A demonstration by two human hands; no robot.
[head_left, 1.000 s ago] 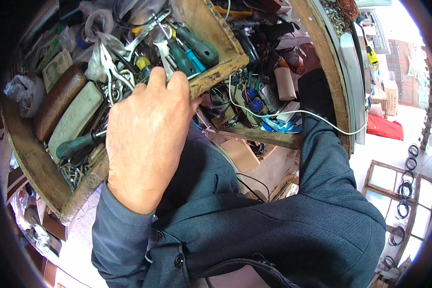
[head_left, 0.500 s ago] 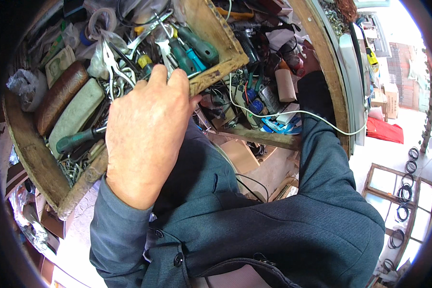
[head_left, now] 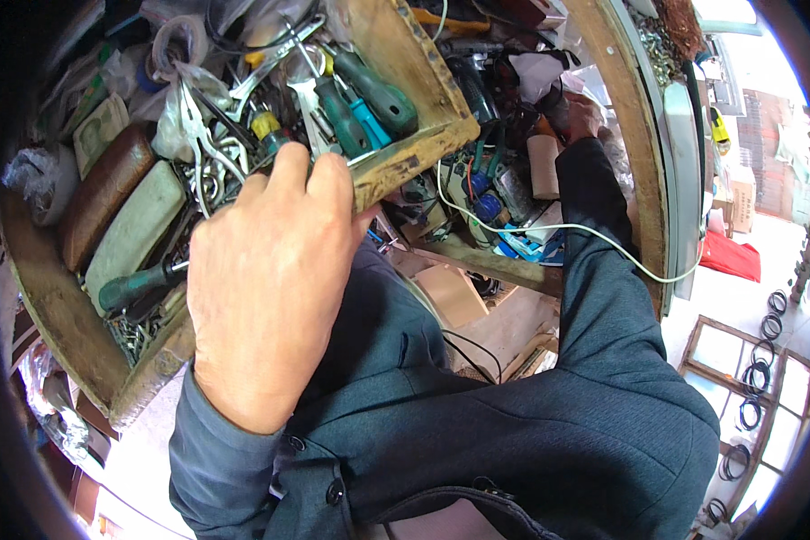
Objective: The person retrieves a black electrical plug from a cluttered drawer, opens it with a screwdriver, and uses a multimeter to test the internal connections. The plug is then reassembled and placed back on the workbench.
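My left hand (head_left: 268, 288) has its fingers wrapped over the near rim of a wooden tray (head_left: 420, 162). Inside that tray, close to the fingertips, lie green-handled screwdrivers (head_left: 376, 94), a turquoise-handled tool (head_left: 369, 121) and metal pliers (head_left: 193, 135). A brown case (head_left: 108, 200) and a pale grey case (head_left: 135, 236) sit farther left. On the right, my right hand (head_left: 585, 117) reaches deep into a cluttered wooden drawer (head_left: 504, 265). Its fingers are mostly hidden among dark items, just beyond a beige cylinder (head_left: 544, 166).
A white cable (head_left: 513, 222) runs across the drawer and over my right sleeve. Below the drawer is an open cardboard box (head_left: 454, 292). Red cloth (head_left: 731, 256), a glazed wooden frame (head_left: 738, 346) and black cable loops (head_left: 758, 358) are off to the right.
My right hand now shows past its sleeve, where earlier only dark cloth was visible. My left hand keeps its grip on the tray, and the view has shifted slightly.
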